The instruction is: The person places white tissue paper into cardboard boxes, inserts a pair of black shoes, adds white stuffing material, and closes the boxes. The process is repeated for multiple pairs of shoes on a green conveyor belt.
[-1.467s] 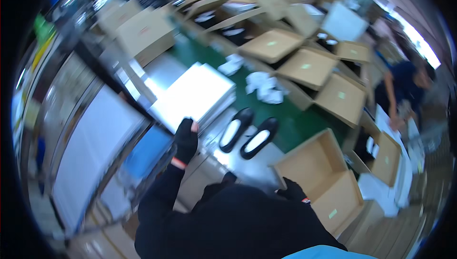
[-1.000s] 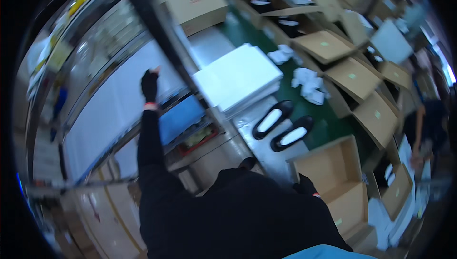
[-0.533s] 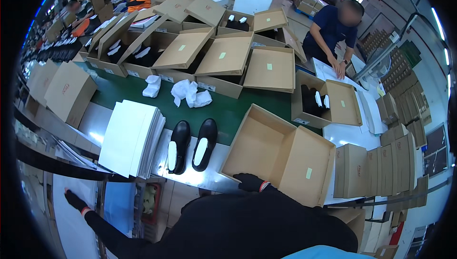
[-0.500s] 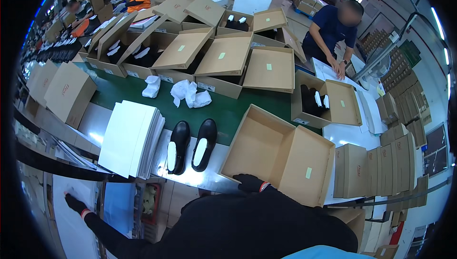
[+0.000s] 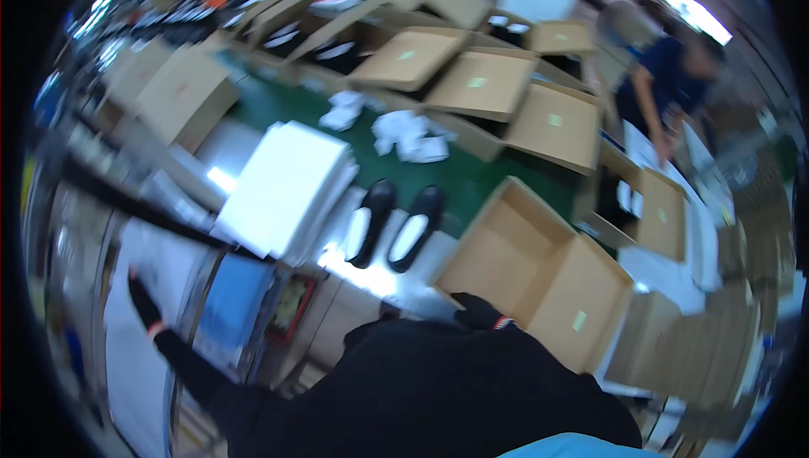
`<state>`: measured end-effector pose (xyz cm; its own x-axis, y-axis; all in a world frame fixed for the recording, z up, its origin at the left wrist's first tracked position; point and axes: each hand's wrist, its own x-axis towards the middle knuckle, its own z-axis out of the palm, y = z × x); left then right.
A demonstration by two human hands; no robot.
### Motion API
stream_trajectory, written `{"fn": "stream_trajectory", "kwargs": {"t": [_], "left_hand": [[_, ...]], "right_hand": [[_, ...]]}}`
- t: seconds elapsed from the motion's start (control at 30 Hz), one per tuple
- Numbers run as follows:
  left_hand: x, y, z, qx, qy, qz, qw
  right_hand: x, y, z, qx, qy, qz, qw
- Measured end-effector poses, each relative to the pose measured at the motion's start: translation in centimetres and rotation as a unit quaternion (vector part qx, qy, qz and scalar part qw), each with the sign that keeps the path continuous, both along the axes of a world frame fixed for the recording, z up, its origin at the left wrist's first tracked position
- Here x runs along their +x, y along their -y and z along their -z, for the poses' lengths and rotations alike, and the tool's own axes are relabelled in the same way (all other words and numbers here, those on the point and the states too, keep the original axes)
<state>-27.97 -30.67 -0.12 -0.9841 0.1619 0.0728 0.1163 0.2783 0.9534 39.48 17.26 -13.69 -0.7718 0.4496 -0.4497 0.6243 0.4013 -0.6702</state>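
My left hand (image 5: 145, 300), in a black glove, reaches far to the lower left over white paper sheets (image 5: 139, 365). Its fingers look stretched out along the paper, though motion blurs them. At the near edge of an open brown shoe box (image 5: 497, 251), my right hand (image 5: 479, 312), gloved too, is closed on the cardboard rim. The box has nothing in it, and its lid lies folded back to the right. Left of it stands a pair of black shoes, one left (image 5: 372, 222) and one right (image 5: 416, 229), with white paper stuffed inside.
A stack of white sheets (image 5: 282, 188) lies left of the shoes. Crumpled white paper (image 5: 410, 136) rests on the green table surface (image 5: 472, 184). Several open shoe boxes (image 5: 480, 83) line the far side. A co-worker in dark blue (image 5: 661, 79) stands at the far right.
The view has swung, so the table and boxes sit farther right and higher in the picture, with blur. My left hand stays over the paper, and my right hand stays at the box edge.
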Motion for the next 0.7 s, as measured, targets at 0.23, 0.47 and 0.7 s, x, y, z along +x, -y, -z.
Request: {"fn": "stream_trajectory", "kwargs": {"t": [0.23, 0.47, 0.7], "left_hand": [[3.5, -0.4, -4.2, -0.149, -0.159, -0.071, 0.973], [7.0, 1.3, -6.3, 0.104, -0.206, -0.078, 0.970], [20.4, -20.5, -12.8, 0.274, 0.102, 0.465, 0.835]], "right_hand": [[-1.4, 0.6, -2.8, -0.001, 0.023, -0.009, 1.000], [-1.2, 0.9, -3.1, 0.029, -0.023, -0.072, 0.997], [-4.3, -0.6, -11.8, -0.177, -0.166, 0.177, 0.954]]}}
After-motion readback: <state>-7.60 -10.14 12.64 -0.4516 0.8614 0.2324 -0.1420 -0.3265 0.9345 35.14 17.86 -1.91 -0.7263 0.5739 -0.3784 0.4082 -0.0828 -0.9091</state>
